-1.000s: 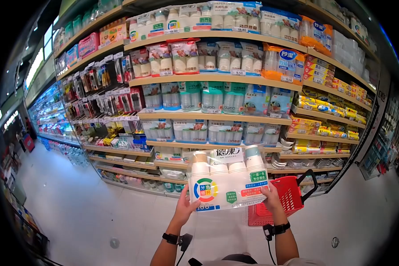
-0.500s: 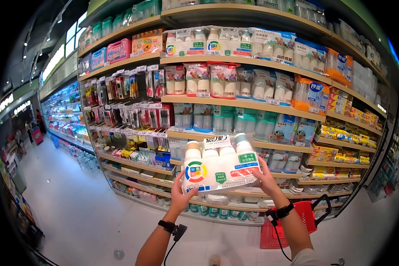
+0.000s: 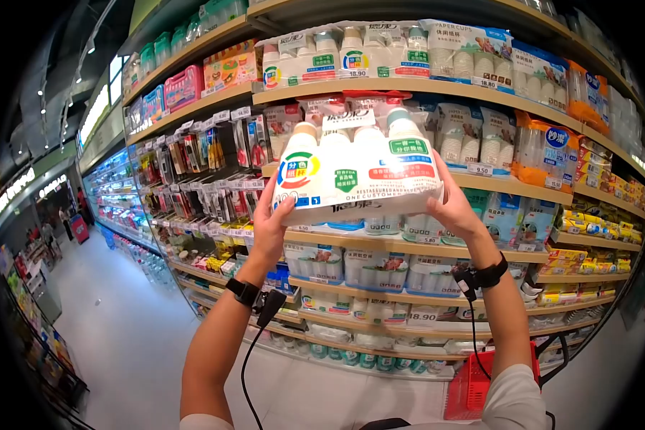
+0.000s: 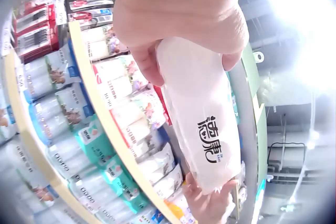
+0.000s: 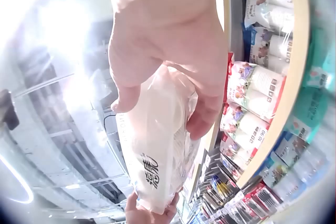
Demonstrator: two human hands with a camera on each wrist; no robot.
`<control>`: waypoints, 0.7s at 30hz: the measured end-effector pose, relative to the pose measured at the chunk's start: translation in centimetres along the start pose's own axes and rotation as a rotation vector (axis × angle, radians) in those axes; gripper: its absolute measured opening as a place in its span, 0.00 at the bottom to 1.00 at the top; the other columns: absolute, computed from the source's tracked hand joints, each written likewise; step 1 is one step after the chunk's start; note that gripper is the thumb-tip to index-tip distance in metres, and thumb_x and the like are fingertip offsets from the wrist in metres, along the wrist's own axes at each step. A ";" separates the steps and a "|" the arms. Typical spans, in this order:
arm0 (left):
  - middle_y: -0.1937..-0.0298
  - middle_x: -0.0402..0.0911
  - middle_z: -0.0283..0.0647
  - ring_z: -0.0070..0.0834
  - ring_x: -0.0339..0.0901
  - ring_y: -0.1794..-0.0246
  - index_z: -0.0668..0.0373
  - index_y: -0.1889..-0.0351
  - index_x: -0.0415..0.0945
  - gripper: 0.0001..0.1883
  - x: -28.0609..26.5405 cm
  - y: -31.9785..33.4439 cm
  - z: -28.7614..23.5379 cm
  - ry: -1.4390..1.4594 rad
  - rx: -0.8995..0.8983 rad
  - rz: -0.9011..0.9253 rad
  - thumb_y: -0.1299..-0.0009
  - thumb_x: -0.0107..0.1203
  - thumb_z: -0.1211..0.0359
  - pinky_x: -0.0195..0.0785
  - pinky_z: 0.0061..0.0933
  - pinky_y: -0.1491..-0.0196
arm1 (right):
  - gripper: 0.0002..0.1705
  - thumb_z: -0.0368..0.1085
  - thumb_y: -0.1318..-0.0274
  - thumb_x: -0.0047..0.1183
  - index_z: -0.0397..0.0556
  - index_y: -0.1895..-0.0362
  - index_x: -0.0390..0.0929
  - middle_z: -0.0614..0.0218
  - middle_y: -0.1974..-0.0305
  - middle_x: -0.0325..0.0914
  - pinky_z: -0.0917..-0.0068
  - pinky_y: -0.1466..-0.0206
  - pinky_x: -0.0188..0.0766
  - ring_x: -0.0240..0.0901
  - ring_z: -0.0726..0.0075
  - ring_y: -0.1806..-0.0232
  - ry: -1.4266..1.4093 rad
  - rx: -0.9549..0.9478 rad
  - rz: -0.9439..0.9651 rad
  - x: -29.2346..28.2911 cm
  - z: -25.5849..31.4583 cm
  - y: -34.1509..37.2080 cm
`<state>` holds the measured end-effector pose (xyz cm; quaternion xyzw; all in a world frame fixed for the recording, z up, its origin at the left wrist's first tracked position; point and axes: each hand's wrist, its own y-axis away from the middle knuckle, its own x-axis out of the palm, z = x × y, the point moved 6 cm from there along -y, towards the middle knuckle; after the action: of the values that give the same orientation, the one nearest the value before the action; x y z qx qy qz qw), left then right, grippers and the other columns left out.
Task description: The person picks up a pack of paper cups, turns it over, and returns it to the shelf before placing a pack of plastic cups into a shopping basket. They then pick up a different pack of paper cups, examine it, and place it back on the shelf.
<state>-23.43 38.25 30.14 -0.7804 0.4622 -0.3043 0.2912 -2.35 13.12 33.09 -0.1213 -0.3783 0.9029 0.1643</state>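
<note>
A clear-wrapped pack of white paper cups (image 3: 351,168) is held up in front of the shelves in the head view, tilted slightly. My left hand (image 3: 271,218) grips its left end, thumb on the near side. At the right end, my right hand (image 3: 457,208) grips it the same way. The left wrist view shows the white underside of the pack (image 4: 197,108) between the left thumb and fingers, with the other hand at the far end. In the right wrist view, the thumb and fingers of my right hand (image 5: 168,50) straddle the pack (image 5: 152,140).
Shelves (image 3: 380,93) full of cup packs, bags and boxes rise ahead, with similar cup packs (image 3: 301,57) on an upper shelf. A red basket (image 3: 473,383) stands on the floor at the lower right. An aisle (image 3: 122,287) runs back on the left.
Both hands have raised the pack from low in front of the shelves to the height of the middle shelves. The head view has moved closer to the shelves, and the pack's lower side now shows.
</note>
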 end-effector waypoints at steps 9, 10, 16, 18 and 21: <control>0.35 0.69 0.44 0.28 0.71 0.39 0.60 0.26 0.52 0.37 1.5 -13.5 -3.3 -0.039 0.203 0.087 0.31 0.57 0.66 0.67 0.30 0.37 | 0.60 0.49 0.49 0.68 0.49 0.24 0.39 0.56 0.34 0.62 0.63 0.45 0.76 0.65 0.60 0.36 0.208 -0.162 -0.051 -4.9 3.3 -10.9; 0.35 0.70 0.43 0.27 0.71 0.39 0.59 0.26 0.53 0.37 1.2 -14.8 -3.2 -0.056 0.235 0.101 0.31 0.57 0.65 0.67 0.29 0.38 | 0.61 0.49 0.49 0.68 0.50 0.23 0.37 0.55 0.34 0.62 0.64 0.48 0.78 0.67 0.61 0.38 0.234 -0.171 -0.041 -5.3 3.4 -11.5; 0.33 0.68 0.42 0.29 0.69 0.36 0.56 0.24 0.51 0.40 -0.4 -22.0 -5.0 -0.110 0.273 0.200 0.32 0.58 0.64 0.65 0.34 0.37 | 0.62 0.60 0.48 0.63 0.54 0.23 0.33 0.57 0.35 0.63 0.65 0.43 0.72 0.66 0.63 0.38 0.203 -0.152 0.084 -6.1 5.9 -18.1; 0.32 0.67 0.42 0.30 0.68 0.35 0.56 0.24 0.51 0.40 -0.9 -24.8 -6.3 -0.087 0.325 0.278 0.32 0.59 0.65 0.63 0.35 0.35 | 0.62 0.70 0.45 0.52 0.53 0.23 0.32 0.56 0.31 0.58 0.61 0.39 0.68 0.64 0.64 0.36 0.365 -0.183 0.046 -6.1 6.5 -21.2; 0.37 0.72 0.47 0.31 0.71 0.38 0.61 0.30 0.61 0.33 -2.2 -28.3 -7.8 -0.214 0.363 0.254 0.29 0.54 0.56 0.64 0.32 0.37 | 0.45 0.64 0.38 0.49 0.57 0.25 0.51 0.65 0.38 0.69 0.76 0.48 0.72 0.68 0.74 0.41 0.473 -0.236 -0.167 -4.4 7.7 -23.3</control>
<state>-14.71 50.28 55.53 -0.6785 0.4610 -0.2591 0.5099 3.84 21.88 55.64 -0.3152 -0.4406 0.7825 0.3068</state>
